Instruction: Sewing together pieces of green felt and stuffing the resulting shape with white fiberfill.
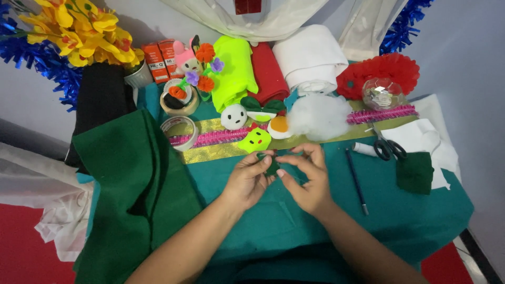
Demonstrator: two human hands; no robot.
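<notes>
My left hand (250,176) and my right hand (307,176) meet over the teal tablecloth (400,221), both pinching a small dark green felt piece (271,167) between the fingertips. Most of that piece is hidden by my fingers. Just beyond my hands lie a lime green felt figure (256,140), a white round felt face (233,117) and a felt fried egg (279,126) on a gold ribbon strip (210,152).
A large dark green felt sheet (131,194) lies at the left. Scissors (386,144), a blue pen (356,181) and a dark green felt scrap (415,171) lie at the right. White stuffing (318,117), felt rolls, a tape roll (179,131) and yellow flowers (79,29) crowd the back.
</notes>
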